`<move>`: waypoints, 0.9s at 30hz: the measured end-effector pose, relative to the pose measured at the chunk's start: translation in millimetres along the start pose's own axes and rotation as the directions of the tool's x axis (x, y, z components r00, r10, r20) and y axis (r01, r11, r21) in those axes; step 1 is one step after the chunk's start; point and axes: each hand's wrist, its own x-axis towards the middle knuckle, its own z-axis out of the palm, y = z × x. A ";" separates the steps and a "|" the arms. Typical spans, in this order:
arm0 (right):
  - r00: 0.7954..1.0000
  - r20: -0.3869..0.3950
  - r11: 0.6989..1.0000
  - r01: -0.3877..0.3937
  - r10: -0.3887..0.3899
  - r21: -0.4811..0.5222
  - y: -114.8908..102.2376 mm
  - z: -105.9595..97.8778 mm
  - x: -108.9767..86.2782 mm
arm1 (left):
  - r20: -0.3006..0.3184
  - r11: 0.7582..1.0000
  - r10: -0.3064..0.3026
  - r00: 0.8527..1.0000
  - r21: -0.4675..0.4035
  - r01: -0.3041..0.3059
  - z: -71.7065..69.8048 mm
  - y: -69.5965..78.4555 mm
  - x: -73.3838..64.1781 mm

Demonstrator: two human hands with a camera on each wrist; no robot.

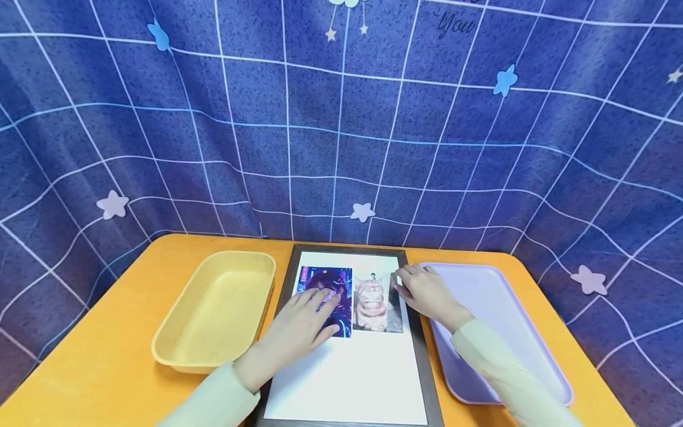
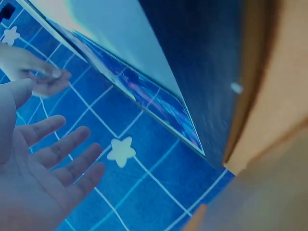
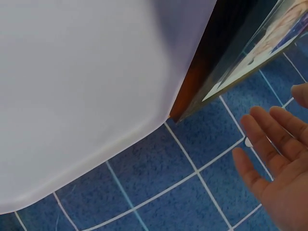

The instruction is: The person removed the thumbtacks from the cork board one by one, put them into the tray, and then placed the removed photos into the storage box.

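Note:
A white board with a dark frame [image 1: 347, 376] lies in the middle of the table, with two picture cards side by side on its upper half. My left hand [image 1: 301, 323] is over the dark purple-blue card [image 1: 344, 314], covering part of it; its fingers [image 2: 72, 149] are extended and spread in the left wrist view. At the right edge of the cat picture card [image 1: 370, 305] is my right hand [image 1: 431, 293], fingertips overlapping the card's upper right corner. The right wrist view shows that hand [image 3: 281, 159] with fingers loosely extended and nothing held.
A yellow tray [image 1: 213, 356] stands left of the board, a shallow lilac tray [image 1: 512, 338] right of it, partly under my right forearm. The orange-yellow table [image 1: 96, 350] meets a blue curtain [image 1: 309, 196] with a white grid and stars behind.

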 end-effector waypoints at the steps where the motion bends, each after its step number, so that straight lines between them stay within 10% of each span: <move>1: 1.000 -0.002 1.000 0.004 -0.004 0.001 -0.5 1.6 1.6 | -0.001 1.000 0.007 1.000 0.004 -0.007 1.9 1.7 2.0; 27: 0.989 0.145 0.999 -0.012 0.016 -0.034 -5.2 29.1 49.8 | 0.107 0.988 0.066 0.992 0.129 -0.080 32.3 20.7 48.2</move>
